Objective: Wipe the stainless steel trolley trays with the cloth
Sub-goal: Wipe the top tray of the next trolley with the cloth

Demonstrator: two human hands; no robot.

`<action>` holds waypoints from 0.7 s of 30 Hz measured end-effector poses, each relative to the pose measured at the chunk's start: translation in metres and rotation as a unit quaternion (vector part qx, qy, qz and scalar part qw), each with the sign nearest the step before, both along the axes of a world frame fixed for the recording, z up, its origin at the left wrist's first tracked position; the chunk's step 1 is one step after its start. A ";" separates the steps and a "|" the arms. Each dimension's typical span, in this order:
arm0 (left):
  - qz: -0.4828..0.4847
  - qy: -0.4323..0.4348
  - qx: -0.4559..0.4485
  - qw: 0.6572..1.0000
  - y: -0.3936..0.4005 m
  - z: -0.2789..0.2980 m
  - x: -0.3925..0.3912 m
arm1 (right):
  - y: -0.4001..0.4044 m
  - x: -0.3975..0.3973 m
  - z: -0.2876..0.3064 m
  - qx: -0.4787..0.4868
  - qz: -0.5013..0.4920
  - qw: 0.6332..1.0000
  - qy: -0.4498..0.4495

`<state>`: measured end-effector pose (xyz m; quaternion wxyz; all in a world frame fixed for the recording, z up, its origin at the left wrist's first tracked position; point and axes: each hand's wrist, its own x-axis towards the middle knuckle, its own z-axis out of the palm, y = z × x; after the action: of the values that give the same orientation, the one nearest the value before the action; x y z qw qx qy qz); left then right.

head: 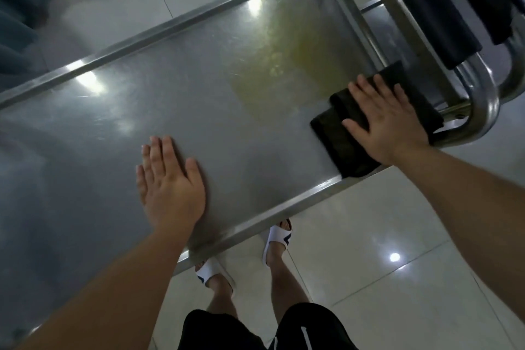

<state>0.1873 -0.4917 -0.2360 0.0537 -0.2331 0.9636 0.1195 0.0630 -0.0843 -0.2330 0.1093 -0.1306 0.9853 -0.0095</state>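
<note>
The folded black cloth (pixel 366 125) lies flat at the right end of the steel trolley tray (pixel 159 111), just beside a yellowish smear (pixel 284 62). The right hand (pixel 389 119) presses down on the cloth, palm flat, fingers straight and spread; grip open. The left hand (pixel 170 182) rests palm-down on the bare tray, fingers straight and together, holding nothing. The trolley handle (pixel 483 111) curves just beyond the cloth.

steel tray (pixel 159 111) | yellowish smear (pixel 287 65) seen far right | dark folded cloth (pixel 349 139) laid at right end | white tiled floor (pixel 397 236) below
</note>
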 end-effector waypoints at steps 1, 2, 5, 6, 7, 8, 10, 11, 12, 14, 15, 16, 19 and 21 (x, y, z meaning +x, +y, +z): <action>-0.002 0.005 0.000 1.000 0.000 -0.002 0.001 | 0.006 -0.003 -0.001 0.006 -0.021 1.000 0.009; -0.002 0.009 0.000 1.000 -0.001 -0.004 0.001 | 0.009 -0.006 -0.002 0.008 -0.052 0.998 0.016; 0.001 0.020 0.001 1.000 -0.002 -0.008 0.001 | 0.006 -0.004 -0.001 0.003 -0.148 0.989 0.023; 0.003 0.024 0.001 1.000 -0.002 -0.008 0.002 | 0.002 0.001 -0.001 0.004 -0.164 0.986 0.023; 0.005 0.029 0.002 1.000 -0.002 -0.009 0.002 | -0.002 0.008 0.000 0.002 -0.175 0.984 0.023; 0.007 0.033 0.003 0.999 -0.001 -0.010 0.003 | -0.009 0.017 0.001 0.000 -0.183 0.983 0.021; 0.010 0.038 0.003 0.999 0.000 -0.011 0.002 | -0.029 0.042 0.006 -0.011 -0.203 0.979 0.012; 0.011 0.040 0.004 0.999 0.001 -0.011 0.001 | -0.043 0.057 0.007 -0.018 -0.218 0.976 0.008; 0.011 0.040 0.004 0.999 0.001 -0.012 0.000 | -0.060 0.075 0.008 -0.022 -0.228 0.973 0.006; 0.010 0.039 0.003 0.999 0.000 -0.012 -0.001 | -0.096 0.113 0.008 -0.034 -0.203 0.979 0.003; 0.010 0.038 0.001 0.999 -0.001 -0.012 0.000 | -0.110 0.130 0.007 -0.045 -0.161 0.986 -0.001; 0.009 0.037 -0.001 0.999 -0.001 -0.012 0.001 | -0.120 0.145 0.006 -0.053 -0.108 0.993 -0.009; 0.003 0.035 0.001 0.999 -0.002 -0.011 0.002 | -0.108 0.152 0.003 -0.053 0.054 0.997 -0.025; 0.001 0.032 0.001 0.999 -0.002 -0.011 0.001 | -0.081 0.129 0.002 -0.040 0.100 0.994 -0.022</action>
<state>0.1887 -0.4934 -0.2468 0.0232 -0.2297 0.9646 0.1278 0.1917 -0.1649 -0.2312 0.1262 -0.2323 0.9636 -0.0407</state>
